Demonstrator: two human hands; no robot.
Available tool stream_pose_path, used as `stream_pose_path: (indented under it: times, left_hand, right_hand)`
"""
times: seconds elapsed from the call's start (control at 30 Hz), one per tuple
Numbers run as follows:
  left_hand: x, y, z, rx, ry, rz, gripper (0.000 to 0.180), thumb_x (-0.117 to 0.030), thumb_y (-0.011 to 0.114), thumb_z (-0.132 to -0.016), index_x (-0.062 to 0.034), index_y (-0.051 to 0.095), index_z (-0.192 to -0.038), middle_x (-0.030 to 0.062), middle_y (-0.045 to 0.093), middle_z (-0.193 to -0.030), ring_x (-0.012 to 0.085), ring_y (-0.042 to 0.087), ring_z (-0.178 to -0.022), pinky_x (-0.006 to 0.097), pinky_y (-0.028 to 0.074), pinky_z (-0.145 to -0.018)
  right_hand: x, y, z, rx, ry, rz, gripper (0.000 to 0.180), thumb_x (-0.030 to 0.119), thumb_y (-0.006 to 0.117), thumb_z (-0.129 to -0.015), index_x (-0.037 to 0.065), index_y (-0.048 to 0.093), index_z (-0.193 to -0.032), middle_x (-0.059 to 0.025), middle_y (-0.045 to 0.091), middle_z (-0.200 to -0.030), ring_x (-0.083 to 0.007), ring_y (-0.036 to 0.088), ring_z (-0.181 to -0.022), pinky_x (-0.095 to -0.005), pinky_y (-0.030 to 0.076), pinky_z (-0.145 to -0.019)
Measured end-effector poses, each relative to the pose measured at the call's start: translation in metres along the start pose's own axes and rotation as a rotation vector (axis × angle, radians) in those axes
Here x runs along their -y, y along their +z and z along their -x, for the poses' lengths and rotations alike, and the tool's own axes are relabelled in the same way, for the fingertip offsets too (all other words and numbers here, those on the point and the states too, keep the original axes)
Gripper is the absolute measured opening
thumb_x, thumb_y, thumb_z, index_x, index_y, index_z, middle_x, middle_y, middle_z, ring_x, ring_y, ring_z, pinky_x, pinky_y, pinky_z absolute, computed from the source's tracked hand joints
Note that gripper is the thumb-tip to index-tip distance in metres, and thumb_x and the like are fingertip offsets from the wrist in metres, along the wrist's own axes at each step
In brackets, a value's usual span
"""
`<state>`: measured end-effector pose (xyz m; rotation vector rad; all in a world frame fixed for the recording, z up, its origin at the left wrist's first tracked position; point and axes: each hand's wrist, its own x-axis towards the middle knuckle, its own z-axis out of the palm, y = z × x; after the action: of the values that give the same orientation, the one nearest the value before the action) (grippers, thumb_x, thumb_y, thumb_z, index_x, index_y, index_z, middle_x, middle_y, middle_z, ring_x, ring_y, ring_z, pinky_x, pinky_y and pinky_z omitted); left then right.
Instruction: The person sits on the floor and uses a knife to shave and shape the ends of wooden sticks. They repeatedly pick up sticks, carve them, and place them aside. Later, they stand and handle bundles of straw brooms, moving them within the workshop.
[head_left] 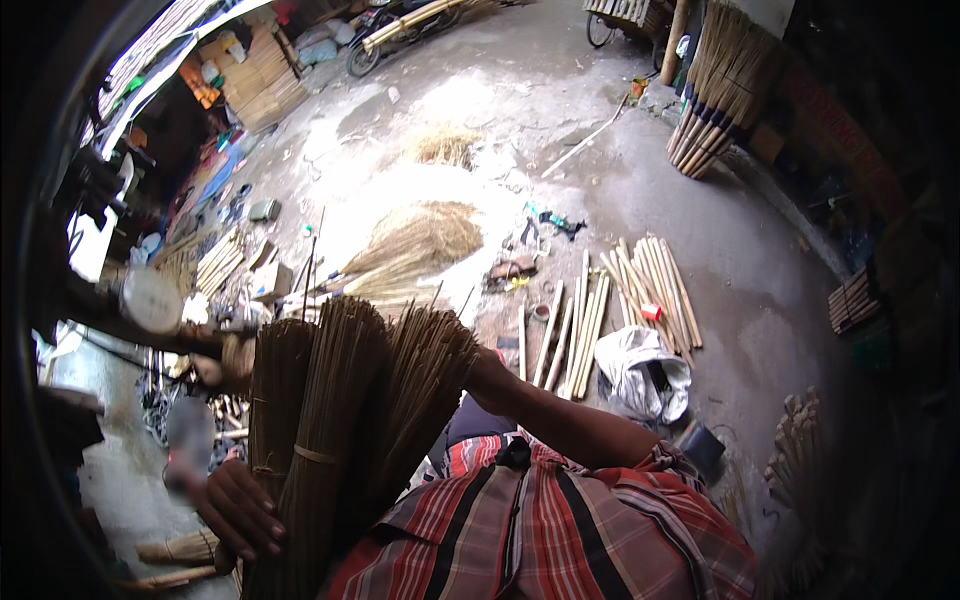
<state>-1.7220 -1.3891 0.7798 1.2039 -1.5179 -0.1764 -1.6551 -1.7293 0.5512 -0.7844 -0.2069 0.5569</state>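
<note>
**Ana:** Down by the knees, what is that brown thing?

**Ben:** It is a big bundle of thin sticks (pixel 340 420). It stands up tall, with a band tied round its middle so the sticks stay together.

**Ana:** Who holds it?

**Ben:** The left hand (pixel 238 510) is wrapped tight round the lower part, so I think it keeps the bundle from tipping. The right hand (pixel 478 362) goes behind the top of the sticks. I cannot tell if it is closed or spread out.

**Ana:** What is that red cloth?

**Ben:** That is the striped shirt (pixel 560 530), just under the bundle.

**Ana:** And farther away?

**Ben:** Pale wooden poles (pixel 650 285) lie side by side on the floor (pixel 760 260), near a white bag (pixel 645 370). A heap of dry straw (pixel 415 245) sits beyond them. Finished brooms (pixel 715 100) lean on the far wall.
</note>
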Motion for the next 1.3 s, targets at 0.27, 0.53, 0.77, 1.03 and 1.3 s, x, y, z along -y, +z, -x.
stream_pose_path:
  times: [0.27,0.53,0.77,1.03,1.3]
  left_hand:
    - [0.172,-0.193,-0.034,0.001,0.11,-0.017,0.036,-0.042,0.058,-0.102,-0.0127,0.078,-0.097,0.0066,0.08,-0.087,0.0201,0.078,-0.089,0.033,0.057,-0.093]
    - [0.286,-0.338,-0.102,0.051,0.049,0.012,0.044,-0.051,0.065,-0.099,-0.0103,0.074,-0.113,0.0055,0.08,-0.094,0.0196,0.076,-0.097,0.037,0.053,-0.101]
    - [0.445,-0.404,-0.17,0.031,0.033,-0.041,0.043,-0.051,0.063,-0.1,-0.0111,0.074,-0.113,0.0055,0.08,-0.096,0.0199,0.076,-0.099,0.035,0.052,-0.101]
    - [0.607,-0.479,-0.289,-0.132,-0.057,-0.132,0.039,-0.047,0.062,-0.101,-0.012,0.074,-0.115,0.0066,0.08,-0.099,0.0205,0.076,-0.103,0.034,0.051,-0.102]
    - [0.739,-0.574,-0.353,-0.171,-0.012,-0.105,0.048,-0.049,0.064,-0.1,-0.0046,0.073,-0.114,0.0142,0.079,-0.101,0.0277,0.075,-0.104,0.039,0.051,-0.104]
  right_hand:
    - [0.111,-0.098,-0.204,-0.154,-0.085,-0.003,0.04,0.029,0.048,-0.11,0.004,0.052,-0.141,-0.003,0.065,-0.112,-0.0113,0.06,-0.098,-0.0312,0.05,-0.083]
    - [0.209,-0.183,-0.335,-0.135,-0.121,-0.094,0.03,0.034,0.057,-0.106,0.009,0.063,-0.12,0.0001,0.065,-0.101,-0.0117,0.06,-0.088,-0.032,0.049,-0.076]
    - [0.308,-0.325,-0.439,-0.013,0.023,-0.085,0.031,0.034,0.057,-0.106,0.008,0.063,-0.122,-0.002,0.065,-0.103,-0.0132,0.059,-0.092,-0.0325,0.048,-0.083]
    - [0.471,-0.475,-0.562,0.03,0.21,0.228,0.043,0.037,0.042,-0.111,0.005,0.057,-0.135,-0.0047,0.064,-0.109,-0.014,0.058,-0.094,-0.033,0.05,-0.081]
    - [0.559,-0.579,-0.669,0.001,0.129,0.102,0.031,0.023,0.05,-0.108,0.003,0.059,-0.129,-0.003,0.064,-0.112,-0.0136,0.058,-0.101,-0.0323,0.05,-0.087]
